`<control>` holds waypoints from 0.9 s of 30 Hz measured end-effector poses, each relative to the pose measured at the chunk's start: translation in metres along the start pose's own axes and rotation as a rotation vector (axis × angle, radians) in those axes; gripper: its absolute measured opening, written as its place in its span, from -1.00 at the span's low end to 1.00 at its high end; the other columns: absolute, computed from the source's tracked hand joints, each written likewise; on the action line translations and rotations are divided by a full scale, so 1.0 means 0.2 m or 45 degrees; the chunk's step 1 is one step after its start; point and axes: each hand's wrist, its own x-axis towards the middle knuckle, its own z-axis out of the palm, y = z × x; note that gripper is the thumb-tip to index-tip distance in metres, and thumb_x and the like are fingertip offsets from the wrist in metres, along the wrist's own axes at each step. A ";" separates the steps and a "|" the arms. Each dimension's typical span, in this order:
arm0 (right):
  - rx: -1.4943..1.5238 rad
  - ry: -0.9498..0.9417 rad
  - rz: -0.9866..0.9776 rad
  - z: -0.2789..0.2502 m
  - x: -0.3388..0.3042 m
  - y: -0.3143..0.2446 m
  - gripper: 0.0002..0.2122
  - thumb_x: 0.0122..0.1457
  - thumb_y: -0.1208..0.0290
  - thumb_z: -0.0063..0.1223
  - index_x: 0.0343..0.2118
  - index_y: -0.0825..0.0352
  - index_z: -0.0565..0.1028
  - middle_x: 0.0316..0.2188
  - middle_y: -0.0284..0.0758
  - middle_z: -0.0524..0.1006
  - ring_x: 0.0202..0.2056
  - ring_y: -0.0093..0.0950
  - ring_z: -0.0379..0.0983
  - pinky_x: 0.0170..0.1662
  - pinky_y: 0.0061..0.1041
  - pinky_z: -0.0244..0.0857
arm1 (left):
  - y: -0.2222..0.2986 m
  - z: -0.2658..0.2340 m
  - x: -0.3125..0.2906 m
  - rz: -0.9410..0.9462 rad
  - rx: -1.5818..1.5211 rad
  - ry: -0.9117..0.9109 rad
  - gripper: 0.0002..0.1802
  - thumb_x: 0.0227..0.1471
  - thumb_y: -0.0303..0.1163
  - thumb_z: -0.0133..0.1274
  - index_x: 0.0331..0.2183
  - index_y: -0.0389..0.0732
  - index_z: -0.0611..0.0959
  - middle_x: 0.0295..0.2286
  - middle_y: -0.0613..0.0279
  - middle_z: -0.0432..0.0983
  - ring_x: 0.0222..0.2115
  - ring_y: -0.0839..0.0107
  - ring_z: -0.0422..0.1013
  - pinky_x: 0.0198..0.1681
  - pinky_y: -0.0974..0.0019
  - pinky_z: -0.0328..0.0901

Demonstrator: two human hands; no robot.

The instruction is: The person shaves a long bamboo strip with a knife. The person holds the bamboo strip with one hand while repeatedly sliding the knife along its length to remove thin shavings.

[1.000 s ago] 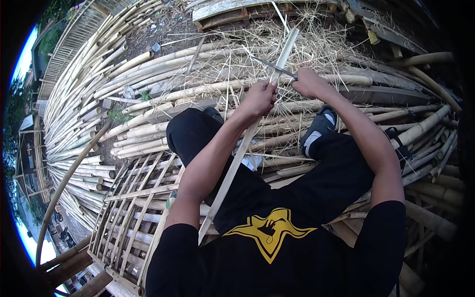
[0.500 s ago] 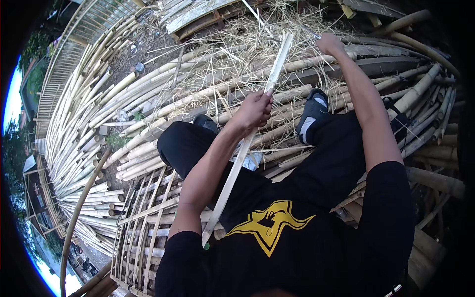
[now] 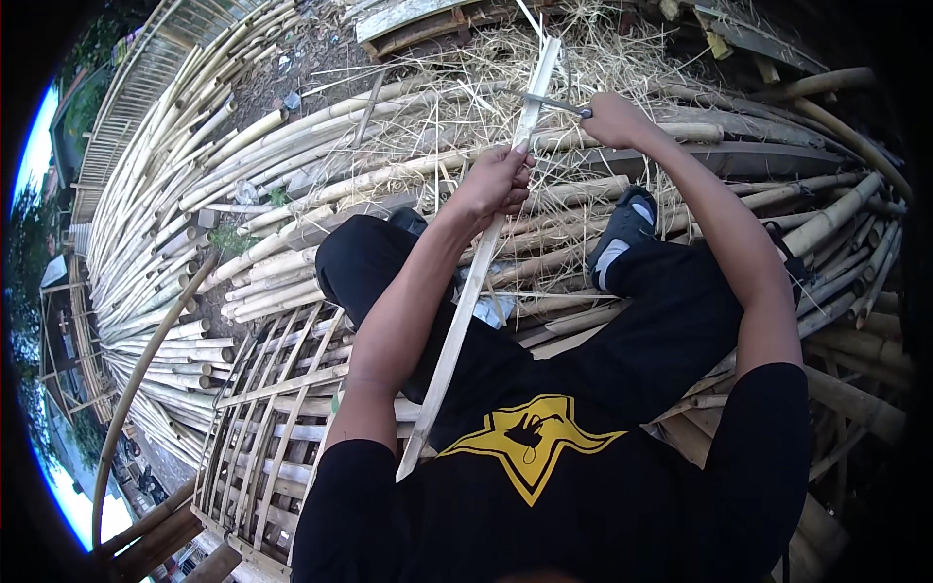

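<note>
My left hand [image 3: 497, 183] is closed around a long, pale bamboo strip [image 3: 453, 347]. The strip slants from against my shirt, across my lap, to its far end above the shavings. My right hand [image 3: 619, 120] grips the handle of a knife [image 3: 554, 102], its fingers wrapped round it. The knife's blade lies across the strip, a short way beyond my left hand and near the strip's far end. Whether the edge bites into the bamboo is too small to tell.
Thin bamboo shavings [image 3: 607, 49] are heaped beyond my hands. Bamboo poles [image 3: 282, 146] lie in rows under my feet and to the left. A slatted bamboo frame [image 3: 267, 428] stands beside my left thigh. A wooden pallet [image 3: 418, 29] is at the far side.
My right hand has moved left and nearer, bringing the knife blade onto the strip. My left hand still holds the strip, and the view has shifted slightly.
</note>
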 end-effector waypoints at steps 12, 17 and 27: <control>-0.130 0.002 -0.088 0.12 -0.04 -0.06 -0.71 -0.12 0.34 -0.04 -0.48 0.55 0.50 -0.45 0.05 0.53 -0.36 -0.12 0.51 -0.26 -0.26 0.39 | -0.07 0.07 -0.01 -0.043 0.134 0.106 -0.72 0.24 -0.19 -0.28 -0.45 -0.11 0.31 -0.73 0.54 0.05 -0.80 0.71 -0.06 -0.81 0.58 -0.15; -0.223 0.041 -0.010 0.05 0.02 0.00 -0.70 -0.09 0.32 -0.06 -0.40 0.48 0.53 -0.38 -0.01 0.54 -0.32 -0.16 0.51 -0.21 -0.28 0.38 | -0.06 0.04 0.01 -0.016 0.023 0.015 -0.69 0.23 -0.15 -0.26 -0.47 -0.14 0.30 -0.73 0.48 0.07 -0.81 0.65 -0.06 -0.79 0.52 -0.13; 0.035 0.509 0.726 -0.21 0.02 1.01 -0.59 -0.02 0.22 -0.10 -0.22 0.45 0.50 -0.15 -0.01 0.47 -0.07 -0.10 0.40 -0.04 -0.24 0.29 | 0.02 -0.03 -0.13 0.007 -0.083 -0.055 -0.76 0.25 -0.26 -0.30 -0.39 -0.17 0.35 -0.74 0.51 0.03 -0.84 0.72 -0.06 -0.84 0.60 -0.16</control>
